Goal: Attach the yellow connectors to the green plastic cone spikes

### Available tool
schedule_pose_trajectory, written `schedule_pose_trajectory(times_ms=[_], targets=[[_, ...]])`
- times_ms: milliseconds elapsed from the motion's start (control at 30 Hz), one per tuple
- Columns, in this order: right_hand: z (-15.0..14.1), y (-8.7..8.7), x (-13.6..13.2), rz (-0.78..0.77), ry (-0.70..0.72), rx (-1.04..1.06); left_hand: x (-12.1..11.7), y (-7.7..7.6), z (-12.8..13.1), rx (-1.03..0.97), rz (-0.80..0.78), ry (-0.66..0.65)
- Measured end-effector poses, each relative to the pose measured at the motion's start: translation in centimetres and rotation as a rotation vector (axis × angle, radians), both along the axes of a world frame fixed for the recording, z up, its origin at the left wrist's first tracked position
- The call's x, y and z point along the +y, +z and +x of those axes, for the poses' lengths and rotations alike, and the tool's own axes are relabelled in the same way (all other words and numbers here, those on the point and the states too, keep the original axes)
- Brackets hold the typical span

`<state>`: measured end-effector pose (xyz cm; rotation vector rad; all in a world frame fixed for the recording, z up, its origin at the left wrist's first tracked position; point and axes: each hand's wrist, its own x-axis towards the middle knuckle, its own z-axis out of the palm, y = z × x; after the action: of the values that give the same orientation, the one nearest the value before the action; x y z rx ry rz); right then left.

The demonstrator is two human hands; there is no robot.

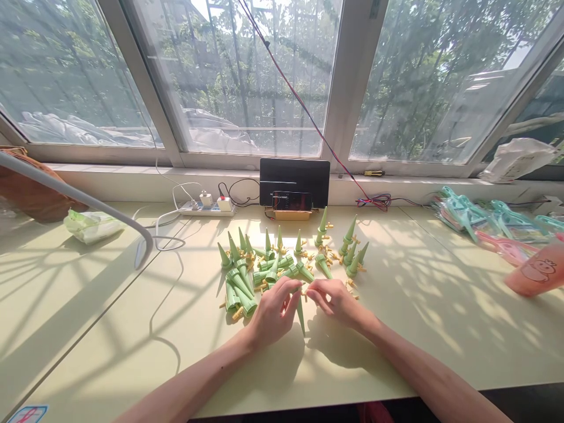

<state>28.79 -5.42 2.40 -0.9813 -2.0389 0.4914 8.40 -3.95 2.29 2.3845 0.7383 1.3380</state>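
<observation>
Near the middle of the table, my left hand [277,308] is closed around the wide end of a green plastic watering spike [301,317], whose tip points down toward me. My right hand [332,299] pinches a small yellow valve piece [304,290] against the side of that spike's wide end; the fingers partly hide where they meet. Just beyond my hands lie more green spikes [240,282], several of them on their sides. Others, such as a standing spike [358,260], point upward with yellow valves at their bases. Loose yellow pieces [351,283] lie beside my right hand.
A dark tablet and phone [294,188] lean at the window sill. To their left sits a power strip [209,207] with cables. A grey curved bar [88,197] crosses the left side. At right are teal plastic items [480,212] in bags and a pink cup [537,270].
</observation>
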Motion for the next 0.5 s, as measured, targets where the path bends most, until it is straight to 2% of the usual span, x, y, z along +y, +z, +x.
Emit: schedule_pose_trajectory(times_ms=[300,500], targets=[[0.05,0.43,-0.27,-0.052,-0.011,0.027,-0.09,0.25,-0.03,-0.014,0.001,-0.005],[-0.1,0.76,-0.59,-0.024,0.011,0.087,0.03,0.45,-0.02,-0.021,-0.001,-0.004]])
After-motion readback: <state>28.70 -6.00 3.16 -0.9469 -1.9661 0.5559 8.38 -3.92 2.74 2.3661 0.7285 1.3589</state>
